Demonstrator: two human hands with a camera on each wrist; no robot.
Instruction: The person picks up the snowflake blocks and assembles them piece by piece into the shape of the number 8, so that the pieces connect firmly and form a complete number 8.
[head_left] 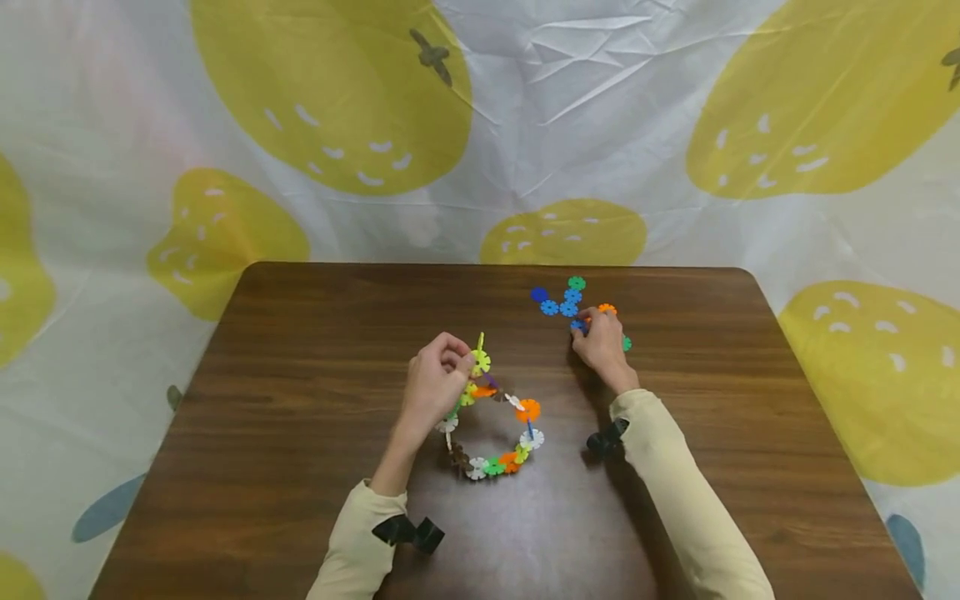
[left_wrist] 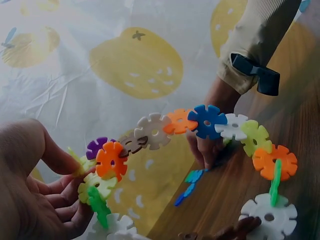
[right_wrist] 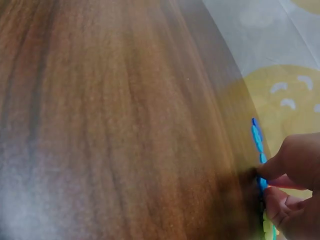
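My left hand (head_left: 437,377) pinches a yellow notched plastic disc (head_left: 481,361) of a ring of interlocking discs (head_left: 493,466). The ring joins white, orange, green, yellow, brown, blue and purple discs slotted edge to edge. In the left wrist view it arches beside the fingers, with an orange disc (left_wrist: 112,161) close to them. Farther right, my right hand (head_left: 603,343) reaches to a second group of linked discs (head_left: 550,307) lying on the table, thumb and fingertips around a blue disc (right_wrist: 262,183). Part of that group, with orange and green pieces, is hidden under the hand.
The brown wooden table (head_left: 300,358) has its far edge just beyond the blue discs. A white curtain (head_left: 585,75) with yellow fruit prints hangs behind it. A black wrist camera (head_left: 429,535) sits on the left sleeve and another (head_left: 603,442) on the right.
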